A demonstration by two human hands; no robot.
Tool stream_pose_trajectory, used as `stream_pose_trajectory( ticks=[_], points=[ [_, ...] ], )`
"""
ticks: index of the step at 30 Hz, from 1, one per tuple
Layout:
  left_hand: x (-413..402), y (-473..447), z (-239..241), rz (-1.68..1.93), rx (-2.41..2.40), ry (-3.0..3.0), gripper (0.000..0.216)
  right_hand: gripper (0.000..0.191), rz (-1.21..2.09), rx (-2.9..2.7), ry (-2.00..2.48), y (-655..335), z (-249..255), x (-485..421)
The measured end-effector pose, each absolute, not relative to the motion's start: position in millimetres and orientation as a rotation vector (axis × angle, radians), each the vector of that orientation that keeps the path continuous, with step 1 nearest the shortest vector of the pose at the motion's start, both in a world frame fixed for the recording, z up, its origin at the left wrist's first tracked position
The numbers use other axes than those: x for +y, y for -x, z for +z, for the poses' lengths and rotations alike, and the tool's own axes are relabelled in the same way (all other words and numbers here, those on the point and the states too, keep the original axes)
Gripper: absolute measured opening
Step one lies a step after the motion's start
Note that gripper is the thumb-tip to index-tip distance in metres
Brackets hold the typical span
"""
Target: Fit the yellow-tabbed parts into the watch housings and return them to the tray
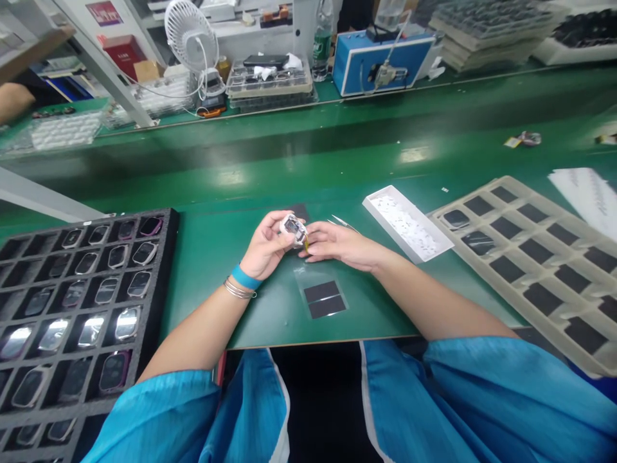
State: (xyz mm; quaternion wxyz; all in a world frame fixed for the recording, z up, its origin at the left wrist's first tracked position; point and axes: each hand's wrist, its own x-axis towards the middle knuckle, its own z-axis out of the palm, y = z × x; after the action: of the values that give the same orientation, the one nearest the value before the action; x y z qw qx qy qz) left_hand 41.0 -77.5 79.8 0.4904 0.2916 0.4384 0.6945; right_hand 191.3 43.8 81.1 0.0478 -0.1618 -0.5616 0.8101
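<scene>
While both hands meet over the middle of the green desk, they share one small thing: a little white watch-shaped case with a dark inside. It sits up off the desk, right between the two hands. The left hand has its fingers curled shut around the case, with the thumb on the near side and the other fingers wrapped behind it. The right hand lies low beside it, and its fingers pinch together at the right edge of the case, where a tiny yellow bit shows. I cannot tell if they hold that bit or only touch it.

A blue band and thin silver bangles ring the left wrist. Just in front of the hands, nearer the body, lies a clear plastic sheet with two dark strips. Thin silver tweezers lie on the desk just behind the right hand.

On the left is a black foam tray full of watch cases, row after row. On the right is a flat white tray with tiny parts, and beside it a big cream tray with dark square pads. Far back stand a white fan and a blue box machine
</scene>
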Motion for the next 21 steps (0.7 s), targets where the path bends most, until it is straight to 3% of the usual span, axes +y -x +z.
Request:
stream_pose_trajectory(
  ticks=[3,11,15,17,21],
  points=[
    [-77,-37,80,1.702,1.046,-0.683,0.055,0.034,2.576,-1.665,0.545,-193,81,51],
    [-77,-39,80,1.446,0.994,-0.627,0.051,0.025,2.243,-1.546,0.414,-198,96,55],
    [-78,-42,79,1.295,0.946,-0.623,0.046,0.032,2.234,-1.7,0.356,-201,98,50],
    [-78,-44,78,1.262,0.938,-0.606,0.043,0.032,2.105,-1.799,0.375,-200,97,49],
    [-77,-47,77,1.252,0.961,-0.587,0.037,0.021,1.536,-2.049,0.365,-198,92,46]
  ],
)
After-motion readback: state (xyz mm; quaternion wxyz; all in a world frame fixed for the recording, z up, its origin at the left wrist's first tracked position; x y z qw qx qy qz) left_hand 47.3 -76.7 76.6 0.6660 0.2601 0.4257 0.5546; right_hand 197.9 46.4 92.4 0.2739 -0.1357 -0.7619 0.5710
